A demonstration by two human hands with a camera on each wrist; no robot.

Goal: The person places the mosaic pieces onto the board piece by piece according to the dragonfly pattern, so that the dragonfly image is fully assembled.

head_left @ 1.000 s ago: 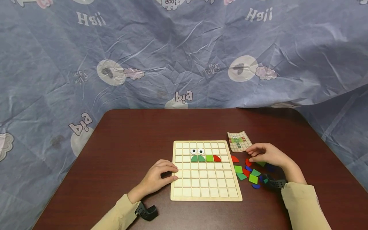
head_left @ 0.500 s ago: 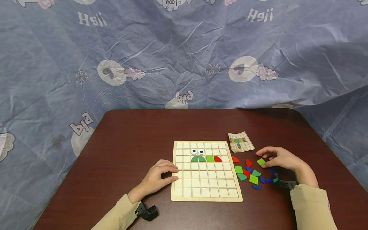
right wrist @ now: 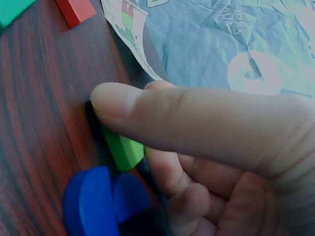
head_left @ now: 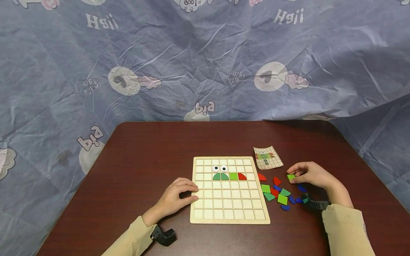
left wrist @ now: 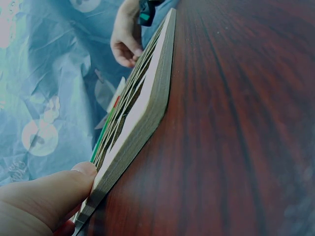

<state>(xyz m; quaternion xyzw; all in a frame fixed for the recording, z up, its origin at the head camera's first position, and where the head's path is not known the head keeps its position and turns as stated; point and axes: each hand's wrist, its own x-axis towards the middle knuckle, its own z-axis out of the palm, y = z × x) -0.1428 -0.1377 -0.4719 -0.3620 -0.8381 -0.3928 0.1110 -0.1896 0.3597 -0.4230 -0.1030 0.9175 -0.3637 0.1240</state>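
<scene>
Right hand [head_left: 312, 175] of mine sits on the table [head_left: 153, 149] to the right of the wooden grid board [head_left: 229, 204], forearm coming in from the lower right, wrist low, knuckles up. Its thumb and fingertips pinch a light green square tile [head_left: 291, 176] at the hand's left end; the wrist view shows the thumb lying across the top of that tile [right wrist: 123, 150], with the curled fingers behind it. The tile is roughly square, so it has no real long axis; it sits slightly tilted, one corner toward the board, and whether its underside touches the table I cannot tell.

It is just right of the loose pile of pieces [head_left: 277, 193], red, green and blue, and near the small pattern card [head_left: 267, 157], which lies just beyond it. Two blue rounded pieces [right wrist: 93, 201] lie just beside the tile, on the side nearest me.

My left hand [head_left: 174, 197] rests at the board's left edge, forearm angled in from the lower left, fingers loosely bent, fingertips against the rim and the thumb pressed on the board's side [left wrist: 142, 123]. It holds nothing. On the board, the two eyes [head_left: 219, 168] sit above a row of two dark green pieces, a light green square and a red quarter-round [head_left: 241, 176].
</scene>
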